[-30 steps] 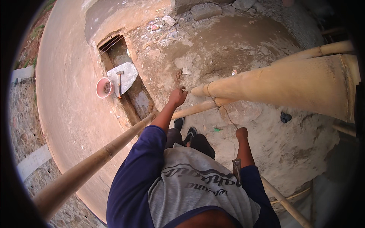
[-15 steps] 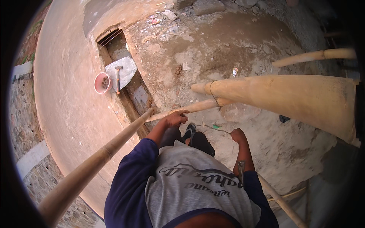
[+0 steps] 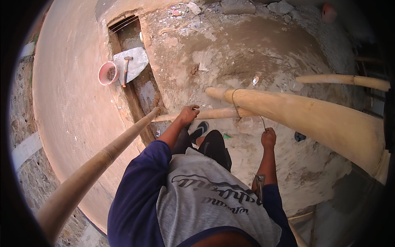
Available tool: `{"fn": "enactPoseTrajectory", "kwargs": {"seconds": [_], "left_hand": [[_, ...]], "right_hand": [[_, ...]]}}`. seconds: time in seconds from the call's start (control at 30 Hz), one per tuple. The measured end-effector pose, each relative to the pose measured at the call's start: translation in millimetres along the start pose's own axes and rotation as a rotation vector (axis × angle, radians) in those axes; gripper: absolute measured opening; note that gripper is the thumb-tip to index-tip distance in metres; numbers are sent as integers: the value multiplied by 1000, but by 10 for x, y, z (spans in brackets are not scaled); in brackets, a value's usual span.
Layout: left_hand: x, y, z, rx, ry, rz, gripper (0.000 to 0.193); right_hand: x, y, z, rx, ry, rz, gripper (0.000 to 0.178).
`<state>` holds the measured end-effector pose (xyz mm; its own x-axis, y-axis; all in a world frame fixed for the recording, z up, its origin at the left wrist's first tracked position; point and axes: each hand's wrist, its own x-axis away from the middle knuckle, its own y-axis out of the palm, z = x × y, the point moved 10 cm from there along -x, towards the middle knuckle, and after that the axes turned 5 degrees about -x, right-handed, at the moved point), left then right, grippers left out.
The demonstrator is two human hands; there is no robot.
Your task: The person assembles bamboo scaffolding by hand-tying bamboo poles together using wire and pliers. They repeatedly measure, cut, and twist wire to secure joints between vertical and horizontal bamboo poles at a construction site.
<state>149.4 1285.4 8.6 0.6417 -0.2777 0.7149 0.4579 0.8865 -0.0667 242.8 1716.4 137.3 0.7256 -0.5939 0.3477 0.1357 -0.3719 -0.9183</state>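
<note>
My right hand [image 3: 268, 138] is closed on a short piece of wire [image 3: 262, 122], whose free end rises from the fist toward the bamboo poles. My left hand [image 3: 189, 114] is over the thin horizontal bamboo pole [image 3: 220, 113], fingers loosely curled and slightly apart, with nothing visible in them. A binding [image 3: 234, 99] circles the thick bamboo pole [image 3: 312, 108], close to where the thin one passes beneath it. Beside my right forearm, a metal tool [image 3: 258, 185] hangs at my side, its kind unclear.
A long bamboo pole [image 3: 103, 158] slants up at my left. Beyond it, a hammer [image 3: 126, 71] lies on a pale slab [image 3: 138, 61] across an open trench [image 3: 147, 92], next to a pink bucket [image 3: 102, 74]. Another bamboo pole [image 3: 341, 79] juts in at right. Rubble [image 3: 238, 7] lies far off.
My right hand has risen and moved slightly right; the wire, earlier stretched leftward toward my left hand, now points upward. My left hand has shifted up and left. The view has tilted a little.
</note>
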Motion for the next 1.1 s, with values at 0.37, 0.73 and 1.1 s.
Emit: {"fn": "enactPoseTrajectory", "kwargs": {"seconds": [0.37,0.73,1.1], "left_hand": [[524,935,-371,-400,119,-248,49],[787,296,-232,-631,11,166,31],[1063,64,463,-257,331,137,31]], "right_hand": [[286,910,-397,-64,-283,-740,23],[1163,836,-1256,-150,-271,-1306,23],[1534,1216,-592,-255,-122,-1231,24]]}}
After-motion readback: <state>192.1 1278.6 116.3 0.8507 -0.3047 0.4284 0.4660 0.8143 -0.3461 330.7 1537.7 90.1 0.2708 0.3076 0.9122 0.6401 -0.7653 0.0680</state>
